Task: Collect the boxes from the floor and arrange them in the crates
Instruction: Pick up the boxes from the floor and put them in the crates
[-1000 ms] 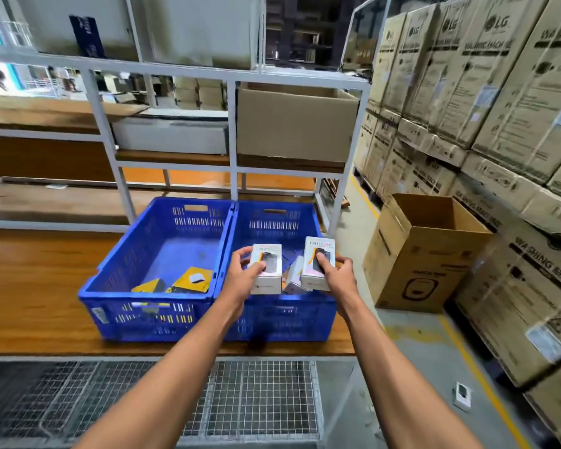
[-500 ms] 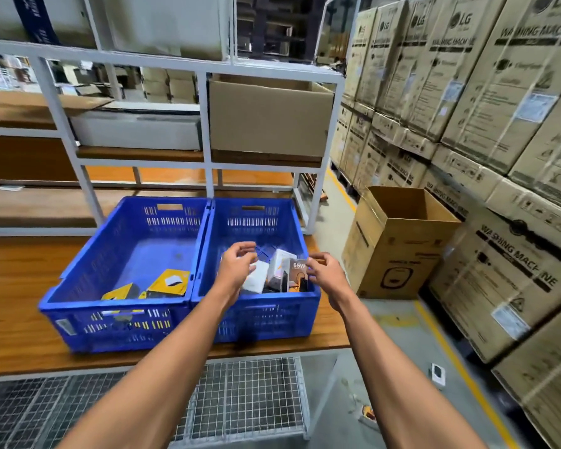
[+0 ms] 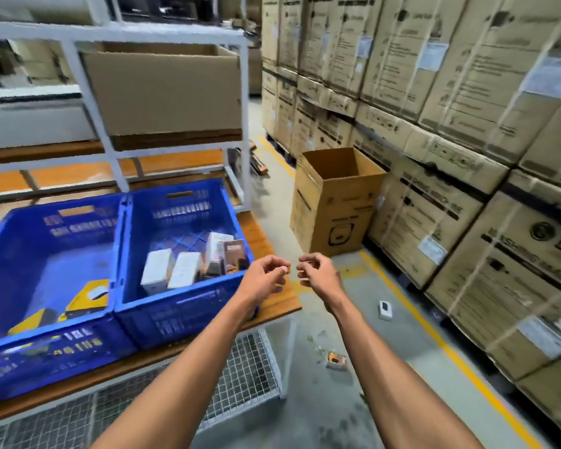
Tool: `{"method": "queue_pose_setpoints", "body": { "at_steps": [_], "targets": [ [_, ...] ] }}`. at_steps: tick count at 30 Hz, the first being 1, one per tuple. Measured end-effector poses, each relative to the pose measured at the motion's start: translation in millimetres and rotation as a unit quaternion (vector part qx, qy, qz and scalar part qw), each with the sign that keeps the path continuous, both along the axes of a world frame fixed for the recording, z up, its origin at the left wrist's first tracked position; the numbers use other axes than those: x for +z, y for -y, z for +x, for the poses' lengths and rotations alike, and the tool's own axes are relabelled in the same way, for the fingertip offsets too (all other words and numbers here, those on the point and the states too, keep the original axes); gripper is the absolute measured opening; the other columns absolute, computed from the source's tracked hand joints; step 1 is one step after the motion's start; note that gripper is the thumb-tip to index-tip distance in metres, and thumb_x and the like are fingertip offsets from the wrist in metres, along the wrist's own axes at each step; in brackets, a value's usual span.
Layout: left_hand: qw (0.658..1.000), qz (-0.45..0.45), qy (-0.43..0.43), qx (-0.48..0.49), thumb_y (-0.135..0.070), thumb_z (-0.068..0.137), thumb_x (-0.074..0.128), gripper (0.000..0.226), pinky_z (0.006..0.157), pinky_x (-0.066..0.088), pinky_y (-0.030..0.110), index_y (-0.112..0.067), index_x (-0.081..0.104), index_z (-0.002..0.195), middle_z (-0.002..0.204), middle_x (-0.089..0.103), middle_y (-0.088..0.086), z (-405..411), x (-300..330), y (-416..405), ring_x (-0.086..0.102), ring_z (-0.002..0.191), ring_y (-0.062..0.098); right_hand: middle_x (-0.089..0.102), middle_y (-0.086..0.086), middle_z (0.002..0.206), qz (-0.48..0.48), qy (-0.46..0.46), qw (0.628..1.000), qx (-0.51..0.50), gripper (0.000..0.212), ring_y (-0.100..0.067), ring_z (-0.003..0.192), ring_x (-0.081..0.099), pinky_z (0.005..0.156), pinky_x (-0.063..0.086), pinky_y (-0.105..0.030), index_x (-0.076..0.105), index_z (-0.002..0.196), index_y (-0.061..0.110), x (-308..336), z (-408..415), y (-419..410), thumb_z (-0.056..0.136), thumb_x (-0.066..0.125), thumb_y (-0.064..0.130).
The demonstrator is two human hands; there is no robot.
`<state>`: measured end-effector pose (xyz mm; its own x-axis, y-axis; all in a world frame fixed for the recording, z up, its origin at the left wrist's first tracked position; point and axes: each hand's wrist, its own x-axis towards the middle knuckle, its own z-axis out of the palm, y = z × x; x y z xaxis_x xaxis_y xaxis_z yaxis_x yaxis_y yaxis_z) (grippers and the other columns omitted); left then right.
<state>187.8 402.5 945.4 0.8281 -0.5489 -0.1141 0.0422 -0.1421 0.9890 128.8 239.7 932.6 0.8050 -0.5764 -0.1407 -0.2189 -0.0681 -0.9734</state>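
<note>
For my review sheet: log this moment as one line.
left hand: empty | right hand: empty | right crate: small boxes inside | floor: white box, orange box uncollected

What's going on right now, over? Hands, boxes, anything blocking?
Left hand and right hand empty, fingers loosely curled. Small boxes in right crate; white box and orange box on floor. Path clear.

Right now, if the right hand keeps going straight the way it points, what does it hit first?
Probably the open cardboard box on the floor. The right hand, empty with loosely curled fingers, points forward over bare floor toward it. Nothing shows in between, though depth is hard to judge.
</note>
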Motion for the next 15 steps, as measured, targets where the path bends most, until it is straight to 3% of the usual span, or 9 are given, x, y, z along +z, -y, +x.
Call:
{"method": "queue_pose_setpoints", "body": {
  "at_steps": [5,10,15],
  "targets": [
    [0.997,0.038,-0.035,-0.063,-0.007,0.102,0.062,0.013,0.059,0.052,0.022,-0.008,0.071,0.110,0.091,0.071,0.002,-38.2,-35.4,69.4,0.062,0.068,0.010,0.075,-0.003,0.081,0.000,-0.022,0.996,-0.092,0.014,-0.015,0.070,0.069,0.063,0.059,-0.031,0.072,0.098,0.016,-22.6,-74.9,61.2,0.092,0.064,0.006],
    [0.986,0.073,-0.077,-0.130,-0.010,0.101,0.063,0.011,0.064,0.050,0.026,-0.017,0.069,0.107,0.091,0.070,-0.002,-80.1,-74.9,124.5,0.061,0.067,0.010,0.073,-0.001,0.077,0.013,-0.055,0.984,-0.169,0.017,-0.015,0.065,0.066,0.060,0.057,-0.030,0.072,0.099,0.013,-49.5,-153.7,116.6,0.093,0.061,0.003],
    [0.974,0.123,-0.083,-0.170,-0.009,0.101,0.062,0.012,0.061,0.048,0.024,-0.017,0.070,0.105,0.093,0.069,0.003,-115.3,-106.5,167.4,0.060,0.069,0.012,0.076,-0.005,0.082,0.047,-0.086,0.969,-0.225,0.014,-0.014,0.068,0.070,0.065,0.061,-0.039,0.074,0.097,0.017,-86.2,-229.6,162.3,0.091,0.067,0.006]
  ]
}}
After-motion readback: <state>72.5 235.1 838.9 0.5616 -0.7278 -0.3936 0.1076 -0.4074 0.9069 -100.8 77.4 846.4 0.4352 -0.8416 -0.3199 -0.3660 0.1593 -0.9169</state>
